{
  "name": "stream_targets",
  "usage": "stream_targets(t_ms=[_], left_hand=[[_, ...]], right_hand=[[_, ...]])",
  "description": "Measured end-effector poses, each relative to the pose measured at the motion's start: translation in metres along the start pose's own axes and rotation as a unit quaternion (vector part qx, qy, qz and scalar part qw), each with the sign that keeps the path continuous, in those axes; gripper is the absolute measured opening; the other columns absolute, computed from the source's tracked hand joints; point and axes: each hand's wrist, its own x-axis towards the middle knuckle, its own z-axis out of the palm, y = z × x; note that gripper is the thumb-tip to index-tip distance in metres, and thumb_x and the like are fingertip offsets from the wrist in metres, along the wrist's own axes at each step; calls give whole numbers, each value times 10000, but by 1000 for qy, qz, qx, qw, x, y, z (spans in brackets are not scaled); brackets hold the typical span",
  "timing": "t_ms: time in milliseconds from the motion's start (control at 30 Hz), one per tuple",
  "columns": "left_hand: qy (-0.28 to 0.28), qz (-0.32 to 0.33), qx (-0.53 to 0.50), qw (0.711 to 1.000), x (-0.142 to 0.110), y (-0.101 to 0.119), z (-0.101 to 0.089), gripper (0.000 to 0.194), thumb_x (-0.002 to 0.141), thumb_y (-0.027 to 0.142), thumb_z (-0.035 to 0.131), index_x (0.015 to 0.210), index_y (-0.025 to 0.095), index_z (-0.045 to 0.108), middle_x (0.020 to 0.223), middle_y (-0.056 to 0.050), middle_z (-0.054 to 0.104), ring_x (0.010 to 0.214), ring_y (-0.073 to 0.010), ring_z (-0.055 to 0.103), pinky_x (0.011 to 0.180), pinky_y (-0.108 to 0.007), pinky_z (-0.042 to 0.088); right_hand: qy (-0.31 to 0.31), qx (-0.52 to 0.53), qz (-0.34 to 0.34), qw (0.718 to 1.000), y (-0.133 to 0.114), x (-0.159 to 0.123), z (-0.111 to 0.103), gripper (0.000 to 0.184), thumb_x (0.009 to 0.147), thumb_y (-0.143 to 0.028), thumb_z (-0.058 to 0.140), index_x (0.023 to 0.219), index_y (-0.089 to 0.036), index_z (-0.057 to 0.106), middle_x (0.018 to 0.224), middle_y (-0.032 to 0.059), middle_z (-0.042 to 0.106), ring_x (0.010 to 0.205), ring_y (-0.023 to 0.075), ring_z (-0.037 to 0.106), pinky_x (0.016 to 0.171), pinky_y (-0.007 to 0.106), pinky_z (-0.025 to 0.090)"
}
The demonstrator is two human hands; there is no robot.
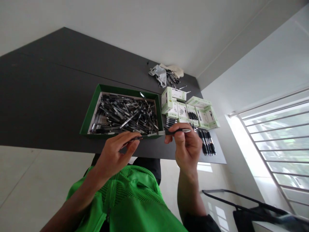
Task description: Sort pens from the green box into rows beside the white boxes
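Observation:
In front of the box's near edge, my right hand (185, 143) is closed around a pen barrel (172, 131) with a black grip, its silver tip pointing right. A pale, translucent section shows at the barrel's left end. My left hand (120, 148) pinches a slim dark pen part (142, 137) between thumb and fingers. This thin part runs in line with the barrel and meets its left end; whether it sits inside cannot be made out. Just beyond both hands, a green box (89, 117) holds a heap of loose black and clear pens (125, 112).
Right of the box stand green-and-white cartons (177, 93), some with pens inside. A row of black pens (207, 141) lies at the dark table's (48, 106) right end. Behind are cloth gloves (159, 74) and more pens. A black-framed chair (241, 206) stands lower right.

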Motion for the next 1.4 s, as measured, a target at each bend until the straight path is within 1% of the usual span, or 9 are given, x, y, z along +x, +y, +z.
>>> stream_targets(t_ms=[233,533,700,967,1167,1233,1300,1367,1400], left_hand=[[1,9,-12,1000,-2,-2,0,217,1040,259,644,1169,150,781,1060,-88,829,876,-162,781,725,-206,583],[-4,15,-18,1000,-4,0,2,225,1052,279,638,1177,146,769,1048,-94,823,881,-169,774,731,-217,573],[-6,25,-21,999,-2,4,4,214,1052,280,640,1161,146,767,1018,-74,814,809,-146,749,727,-213,564],[-13,19,-37,999,-1,10,9,220,1061,279,630,1177,154,768,1040,-63,822,799,-136,746,739,-212,571],[-16,18,-55,998,1,12,16,218,1062,254,617,1185,162,772,1115,-75,837,966,-175,795,857,-234,598],[-14,23,-55,998,1,12,18,214,1062,249,616,1185,167,771,1112,-76,835,988,-179,796,867,-235,597],[-13,24,-55,998,0,13,20,205,1064,246,615,1181,172,767,1082,-68,831,953,-171,792,848,-231,600],[-11,25,-57,998,0,13,22,198,1063,239,616,1179,169,762,1058,-64,828,914,-165,788,833,-229,607],[-8,25,-58,998,0,14,23,196,1062,232,617,1179,166,759,1058,-66,828,910,-165,788,838,-231,611]], right_hand=[[-23,-19,-10,1000,0,0,-1,178,1099,-348,600,1027,-245,726,699,-42,677,608,115,635,604,260,479],[-71,-5,6,997,10,-2,3,155,1093,-341,613,1041,-251,728,733,-32,684,665,130,654,663,288,486],[-113,-16,18,993,10,-4,8,124,1078,-334,644,1066,-259,742,730,-37,696,701,136,671,699,292,484],[-139,-34,14,990,9,-5,14,137,1074,-354,652,1054,-249,737,746,-43,735,675,129,685,725,289,490],[-116,-88,5,989,10,-6,15,188,1050,-409,682,990,-248,759,699,-33,720,645,149,665,699,313,472],[-79,-127,3,989,13,-6,16,233,1001,-454,743,898,-245,747,674,-26,693,646,162,636,667,318,447],[-50,-161,-10,986,16,-6,17,364,963,-509,776,746,-237,669,631,-27,636,624,160,573,656,326,415],[-50,-164,-27,985,17,-6,17,469,978,-596,717,701,-234,606,644,-17,611,643,167,542,693,344,417],[-61,-148,-29,987,17,-6,16,475,1009,-636,643,756,-234,634,711,2,644,689,180,563,731,358,437]])
